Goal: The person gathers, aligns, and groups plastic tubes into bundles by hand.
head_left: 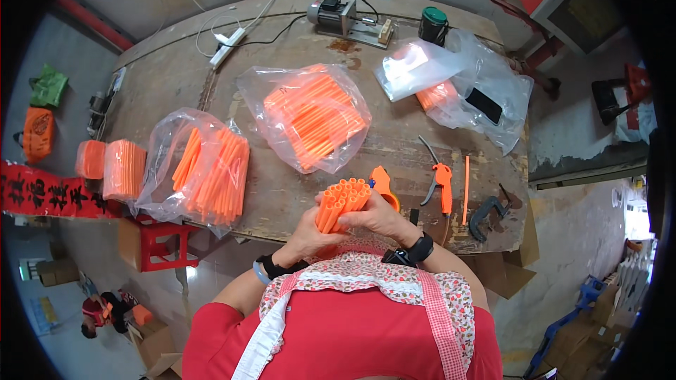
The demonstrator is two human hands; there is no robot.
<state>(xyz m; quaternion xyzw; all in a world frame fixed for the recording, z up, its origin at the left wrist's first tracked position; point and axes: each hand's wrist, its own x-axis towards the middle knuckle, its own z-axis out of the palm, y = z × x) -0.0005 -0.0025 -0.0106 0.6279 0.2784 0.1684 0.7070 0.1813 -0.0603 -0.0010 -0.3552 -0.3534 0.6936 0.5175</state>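
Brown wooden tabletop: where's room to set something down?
Bare wood lies between the middle clear plastic bag of orange tubes and the orange-handled tool, and between the white power strip and left tube-filled bag. Crowded: left front, with that bag and wrapped orange bundles; upper right, under crumpled clear plastic; front centre, where left hand and right hand hold bundled tubes.

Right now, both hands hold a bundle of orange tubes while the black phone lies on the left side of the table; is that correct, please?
The side is wrong: the head view shows the black phone on the table's right side, while the left hand and right hand hold a bundle of orange tubes.
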